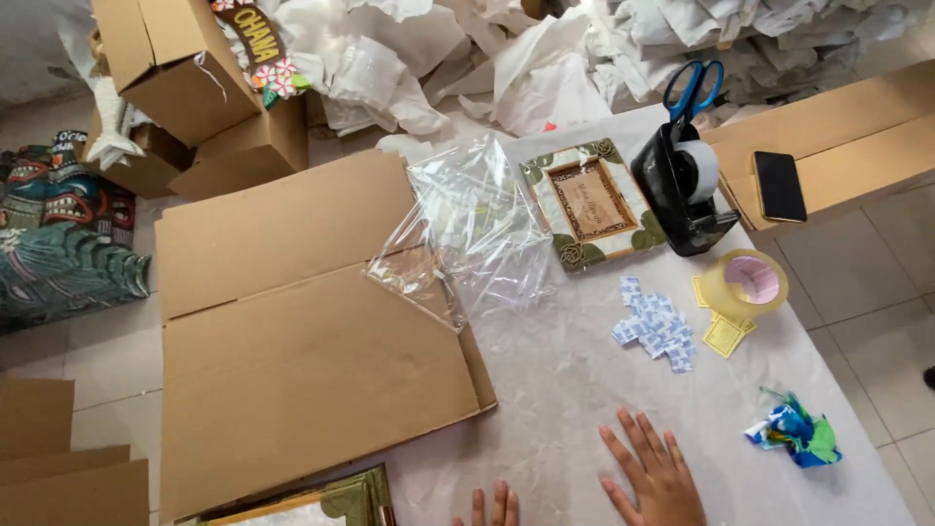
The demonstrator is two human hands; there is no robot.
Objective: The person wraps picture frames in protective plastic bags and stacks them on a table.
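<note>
My right hand (651,472) lies flat and open on the white paper-covered table (575,370), fingers spread, holding nothing. Only the fingertips of my left hand (495,507) show at the bottom edge, also resting on the paper. Above them lie clear plastic bags (467,234), a green-and-white picture frame (589,203), a pile of small blue-and-white packets (657,331) and a roll of clear tape (745,282) on yellow tags (726,333). A corner of a gold-green frame (341,499) sits by my left hand.
A large flattened cardboard sheet (292,331) covers the table's left. A black tape dispenser (682,190) holds blue scissors (693,86). A phone (779,185) lies on a cardboard box (838,146). Crumpled coloured paper (794,433) is at right; white packing paper (467,58) and boxes (185,68) are behind.
</note>
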